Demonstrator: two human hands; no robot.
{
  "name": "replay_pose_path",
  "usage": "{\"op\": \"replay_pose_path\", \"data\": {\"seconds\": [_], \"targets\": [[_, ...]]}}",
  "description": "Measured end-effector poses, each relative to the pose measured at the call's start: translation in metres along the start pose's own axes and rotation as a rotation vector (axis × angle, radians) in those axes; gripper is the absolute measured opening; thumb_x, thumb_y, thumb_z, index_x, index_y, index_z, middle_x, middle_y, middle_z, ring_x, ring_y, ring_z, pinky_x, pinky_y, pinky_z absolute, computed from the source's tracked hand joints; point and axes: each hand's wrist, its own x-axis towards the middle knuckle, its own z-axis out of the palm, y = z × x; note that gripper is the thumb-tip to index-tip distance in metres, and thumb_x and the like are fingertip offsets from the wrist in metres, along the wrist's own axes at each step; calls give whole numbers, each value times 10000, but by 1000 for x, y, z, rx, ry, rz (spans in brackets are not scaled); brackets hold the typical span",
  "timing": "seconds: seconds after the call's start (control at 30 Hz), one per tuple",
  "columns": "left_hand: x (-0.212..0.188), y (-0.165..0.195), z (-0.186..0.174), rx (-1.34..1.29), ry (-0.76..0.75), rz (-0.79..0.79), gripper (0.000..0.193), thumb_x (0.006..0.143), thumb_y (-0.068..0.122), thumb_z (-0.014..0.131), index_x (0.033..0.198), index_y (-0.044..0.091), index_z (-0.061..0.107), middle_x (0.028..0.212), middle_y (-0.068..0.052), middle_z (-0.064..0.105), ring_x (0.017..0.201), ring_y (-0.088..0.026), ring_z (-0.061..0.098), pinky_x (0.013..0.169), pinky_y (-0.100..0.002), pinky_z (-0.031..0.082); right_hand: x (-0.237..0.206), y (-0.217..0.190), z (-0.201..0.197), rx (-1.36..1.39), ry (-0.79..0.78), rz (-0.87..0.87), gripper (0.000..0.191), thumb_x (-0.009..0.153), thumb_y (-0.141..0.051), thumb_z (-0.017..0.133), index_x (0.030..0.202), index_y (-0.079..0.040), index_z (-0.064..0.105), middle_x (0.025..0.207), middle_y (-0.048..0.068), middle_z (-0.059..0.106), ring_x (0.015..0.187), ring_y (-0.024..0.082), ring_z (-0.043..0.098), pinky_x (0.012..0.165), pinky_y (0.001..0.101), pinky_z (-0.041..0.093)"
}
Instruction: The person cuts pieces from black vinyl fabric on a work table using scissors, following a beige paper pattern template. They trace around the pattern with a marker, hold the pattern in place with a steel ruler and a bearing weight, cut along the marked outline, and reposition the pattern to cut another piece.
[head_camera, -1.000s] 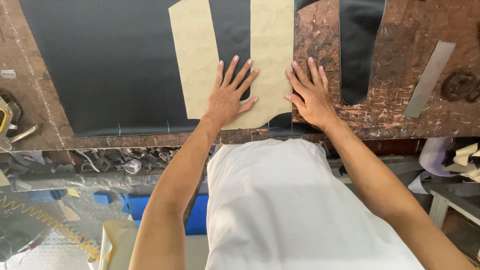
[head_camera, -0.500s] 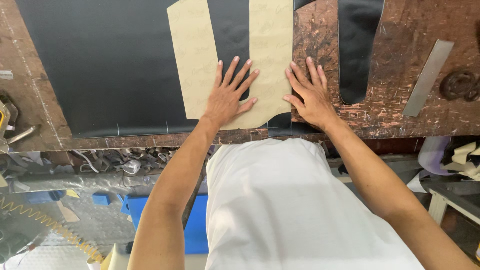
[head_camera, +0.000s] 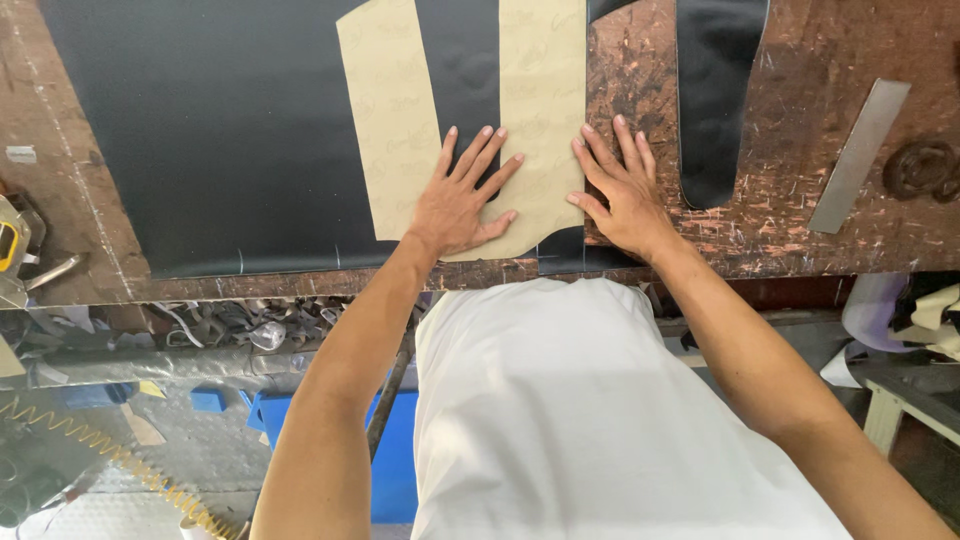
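At the far left edge of the scarred wooden workbench (head_camera: 70, 215) lies a small yellow and grey tool (head_camera: 12, 240), only partly in view, so its kind is hard to tell. Next to it a large black sheet (head_camera: 230, 130) covers most of the left half of the bench, its near edge running along the bench front. On top of that sheet rests a tan paper pattern (head_camera: 400, 110) with two long upright strips joined at the bottom, black material showing in the gap between them.

The left hand (head_camera: 462, 200) lies flat and open on the lower joined part of the pattern, fingers spread and pointing away from the person, gripping nothing. Just to its right, the right hand (head_camera: 618, 190) is also open and pressed palm down, its fingers spread; it rests at the right edge of the pattern where the paper meets the bare wood, with the thumb touching the paper.

Further right a narrow black cut piece (head_camera: 718, 100) with a rounded lower end lies on the wood, near the right hand but apart from it. Beyond it a flat metal strip (head_camera: 860, 155) lies tilted, and a dark round object (head_camera: 925, 168) sits at the right edge.
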Motion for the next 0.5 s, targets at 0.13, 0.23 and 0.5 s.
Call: {"op": "replay_pose_path", "data": {"seconds": [0.13, 0.23, 0.5], "targets": [[10, 1, -3, -26, -17, -16, 713, 995, 594, 517, 1579, 198, 413, 1669, -137, 280, 1564, -292, 203, 1294, -560, 81, 0, 2, -1, 7, 9, 2, 677, 1014, -399, 630, 1596, -121, 426, 1697, 81, 321, 1597, 364, 126, 1286, 546, 58], [21, 1, -2, -27, -10, -49, 694, 1009, 579, 527, 1564, 176, 422, 1667, -138, 298, 1572, -294, 213, 1309, -542, 85, -1, 2, -1, 1, 6, -5, 673, 1019, -398, 629, 1597, -119, 427, 1697, 87, 320, 1595, 369, 128, 1285, 544, 61], [39, -1, 0, -38, 34, -5, 750, 1033, 538, 515, 1638, 132, 335, 1709, -112, 234, 1588, -253, 166, 1306, -516, 93, -1, 2, -3, 18, 23, -4, 686, 998, -412, 643, 1589, -131, 436, 1695, 76, 326, 1594, 359, 138, 1284, 535, 66]]}}
